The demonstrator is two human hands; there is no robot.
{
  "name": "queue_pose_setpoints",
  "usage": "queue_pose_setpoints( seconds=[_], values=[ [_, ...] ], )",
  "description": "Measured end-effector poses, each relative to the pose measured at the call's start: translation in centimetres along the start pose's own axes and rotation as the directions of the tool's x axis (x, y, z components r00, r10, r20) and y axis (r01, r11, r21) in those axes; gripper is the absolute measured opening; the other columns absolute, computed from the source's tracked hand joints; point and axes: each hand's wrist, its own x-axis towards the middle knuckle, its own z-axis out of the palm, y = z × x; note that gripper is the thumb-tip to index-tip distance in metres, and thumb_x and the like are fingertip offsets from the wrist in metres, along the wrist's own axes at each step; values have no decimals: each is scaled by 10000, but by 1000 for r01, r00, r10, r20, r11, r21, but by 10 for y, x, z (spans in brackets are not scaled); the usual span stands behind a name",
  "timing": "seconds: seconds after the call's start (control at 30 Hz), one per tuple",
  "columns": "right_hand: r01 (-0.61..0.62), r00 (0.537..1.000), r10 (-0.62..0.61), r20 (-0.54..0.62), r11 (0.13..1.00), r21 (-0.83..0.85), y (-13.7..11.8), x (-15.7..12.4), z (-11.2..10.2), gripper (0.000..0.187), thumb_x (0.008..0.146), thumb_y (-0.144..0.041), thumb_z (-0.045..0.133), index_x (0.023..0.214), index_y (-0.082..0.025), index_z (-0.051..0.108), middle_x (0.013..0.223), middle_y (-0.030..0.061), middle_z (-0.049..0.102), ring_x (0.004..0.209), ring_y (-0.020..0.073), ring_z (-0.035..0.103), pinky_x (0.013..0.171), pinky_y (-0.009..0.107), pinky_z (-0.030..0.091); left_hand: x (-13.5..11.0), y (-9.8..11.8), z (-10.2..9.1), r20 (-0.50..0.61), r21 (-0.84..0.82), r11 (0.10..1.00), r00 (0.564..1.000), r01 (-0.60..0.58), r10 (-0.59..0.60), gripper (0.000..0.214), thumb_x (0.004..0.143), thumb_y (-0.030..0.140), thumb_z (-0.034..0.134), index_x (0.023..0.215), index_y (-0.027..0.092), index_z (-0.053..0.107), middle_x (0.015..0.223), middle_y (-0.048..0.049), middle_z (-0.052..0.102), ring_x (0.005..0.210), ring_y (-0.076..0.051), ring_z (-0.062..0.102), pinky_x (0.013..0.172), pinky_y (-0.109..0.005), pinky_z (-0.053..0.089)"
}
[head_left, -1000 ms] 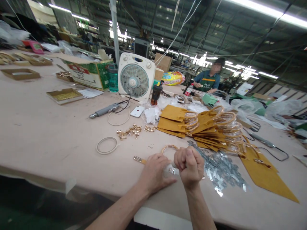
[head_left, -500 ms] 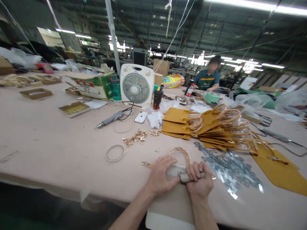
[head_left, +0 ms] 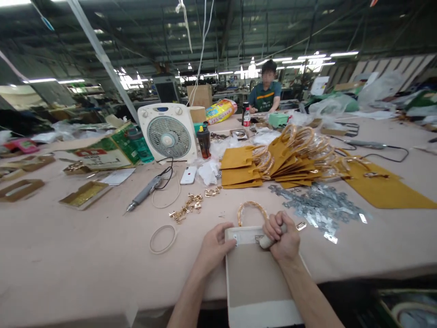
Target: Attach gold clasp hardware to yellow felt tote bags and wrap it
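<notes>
A beige bag panel (head_left: 254, 273) with a white border lies flat at the table's near edge, its braided ring handle (head_left: 251, 208) pointing away from me. My left hand (head_left: 214, 246) presses on the panel's top left corner, fingers curled over the edge. My right hand (head_left: 282, 237) is closed in a fist round a small grey tool (head_left: 265, 242), its tip on a metal fitting at the panel's top edge.
A pile of silver metal plates (head_left: 316, 207) lies right of the hands, gold clasps (head_left: 189, 207) and a tape ring (head_left: 163, 238) to the left. Stacked mustard bag panels (head_left: 273, 166), an electric screwdriver (head_left: 143, 193), a phone, a fan (head_left: 168, 133) and boxes sit farther back. A person in green works at the far end.
The view has swung left and tipped down. The beige panel has been drawn toward me and lies flat over the table edge. Both hands stay on its top edge.
</notes>
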Motion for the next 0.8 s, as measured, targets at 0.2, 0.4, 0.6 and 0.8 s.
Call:
queue_pose_setpoints(
  seconds=[0.2,0.4,0.6,0.8],
  values=[
    [91,996,-90,17,980,-176,2,-1,20,374,927,-405,675,662,-215,491,508,-86,383,379,59,296,367,190,233,8,-3,6,-67,151,989,998,4,7,521,705,175,740,1219,137,667,1182,-124,760,1061,-270,724,950,-384,572],
    [67,991,-32,129,960,-272,35,15,51,388,943,-472,671,699,-216,513,499,-94,412,352,54,325,352,188,235,7,-3,9,-72,166,986,997,-25,37,487,721,157,722,1205,149,667,1141,-108,774,1024,-257,730,937,-359,567],
    [11,988,37,150,952,-306,67,30,48,402,921,-489,690,689,-214,512,478,-103,403,336,52,305,329,185,211,8,-1,9,-38,128,991,999,-33,38,476,716,143,699,1191,151,665,1138,-103,772,1015,-253,733,912,-343,567],
    [-36,969,114,220,943,-330,66,33,47,398,937,-508,654,706,-214,518,482,-112,382,337,53,294,332,184,221,9,4,10,-27,141,989,998,-45,49,435,712,96,660,1140,162,693,1094,-74,777,995,-233,724,910,-321,553]
  ],
)
